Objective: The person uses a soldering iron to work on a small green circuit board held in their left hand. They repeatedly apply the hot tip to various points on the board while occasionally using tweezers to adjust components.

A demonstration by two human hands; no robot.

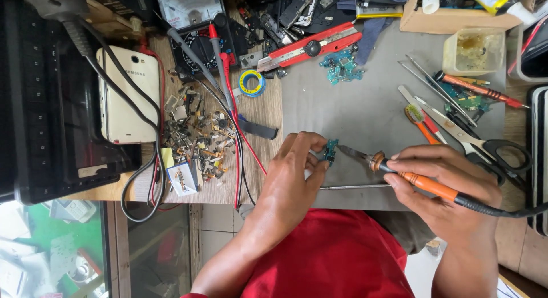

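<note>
Left hand (294,169) pinching small green circuit board (330,150) at centre of grey mat (371,109), right hand (442,186) clamped on orange-handled soldering iron (419,182) at 3 o'clock, tip touching board, scissors (485,147) at 2 o'clock.

Both forearms are bare to the left hand (291,172) and right hand (442,186) — no rings, watch or gloves — above a plain red garment (331,258) at the torso.
</note>
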